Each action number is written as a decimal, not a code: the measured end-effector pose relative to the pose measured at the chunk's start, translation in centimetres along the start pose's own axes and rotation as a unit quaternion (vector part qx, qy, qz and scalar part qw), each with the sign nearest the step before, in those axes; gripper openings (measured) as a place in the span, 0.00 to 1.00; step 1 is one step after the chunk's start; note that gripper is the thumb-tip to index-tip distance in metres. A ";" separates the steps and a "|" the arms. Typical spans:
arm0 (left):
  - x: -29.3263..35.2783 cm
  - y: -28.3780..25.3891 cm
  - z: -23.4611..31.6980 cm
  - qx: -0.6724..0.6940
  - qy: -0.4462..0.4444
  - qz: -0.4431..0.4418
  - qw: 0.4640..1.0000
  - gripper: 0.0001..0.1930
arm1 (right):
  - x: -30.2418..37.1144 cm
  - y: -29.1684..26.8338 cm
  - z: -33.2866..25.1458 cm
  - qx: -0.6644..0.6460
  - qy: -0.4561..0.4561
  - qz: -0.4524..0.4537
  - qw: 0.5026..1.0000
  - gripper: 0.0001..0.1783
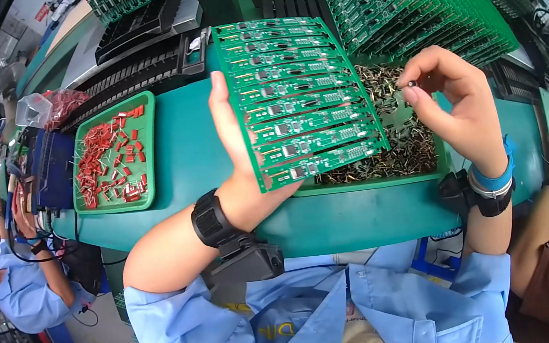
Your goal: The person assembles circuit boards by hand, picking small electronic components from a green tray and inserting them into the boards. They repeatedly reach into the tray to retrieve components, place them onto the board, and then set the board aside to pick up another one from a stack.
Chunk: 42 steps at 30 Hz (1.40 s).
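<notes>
My left hand (233,132) is closed round the left edge of a green circuit board panel (305,87), its thumb up along the side and its other fingers behind. The panel is divided into several strips with small parts soldered on, and is held tilted above the bench. To its right, my right hand (452,96) pinches a small dark electronic component (412,84) between thumb and forefinger; its exact kind is too small to tell. Below both is a green tray (373,184) of loose dark components with metal leads, partly covered by the panel.
A green tray (152,128) of red leaded components (103,159) lies on the green bench (187,113) at left. Black racks (131,79) stand behind it. Stacked circuit boards (419,6) rise at the back right. Co-workers (31,273) sit at both sides.
</notes>
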<state>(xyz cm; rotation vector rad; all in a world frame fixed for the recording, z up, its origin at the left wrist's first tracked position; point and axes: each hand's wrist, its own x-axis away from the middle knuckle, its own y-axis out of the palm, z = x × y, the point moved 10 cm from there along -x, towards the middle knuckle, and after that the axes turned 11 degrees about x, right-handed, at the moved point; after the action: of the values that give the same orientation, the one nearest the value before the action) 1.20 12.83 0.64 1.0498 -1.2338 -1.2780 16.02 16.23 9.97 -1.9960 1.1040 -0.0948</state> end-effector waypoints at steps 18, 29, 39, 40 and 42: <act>0.7 0.6 -1.7 -0.013 -0.050 -0.015 0.999 0.40 | -0.2 2.2 0.2 -0.090 0.016 -0.044 0.995 0.12; 1.6 0.1 -1.7 -0.022 -0.041 0.011 0.999 0.40 | 1.0 3.0 -3.5 0.024 -0.054 -0.003 0.998 0.15; 1.8 0.4 -2.1 -0.079 -0.037 -0.003 0.996 0.41 | 1.5 3.3 -5.5 0.066 -0.151 0.015 0.986 0.13; 1.9 0.2 -2.1 -0.078 -0.025 0.018 0.996 0.41 | 1.5 3.5 -5.3 0.062 -0.137 0.010 0.989 0.12; 1.9 -0.1 -1.8 -0.078 -0.013 0.040 0.996 0.41 | 1.6 3.7 -5.3 0.059 -0.134 0.008 0.989 0.12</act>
<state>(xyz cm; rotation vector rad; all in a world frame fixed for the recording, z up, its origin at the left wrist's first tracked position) 2.76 10.75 0.50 0.8668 -1.1628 -1.3074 12.27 10.76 10.40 -1.8327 0.9185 0.1126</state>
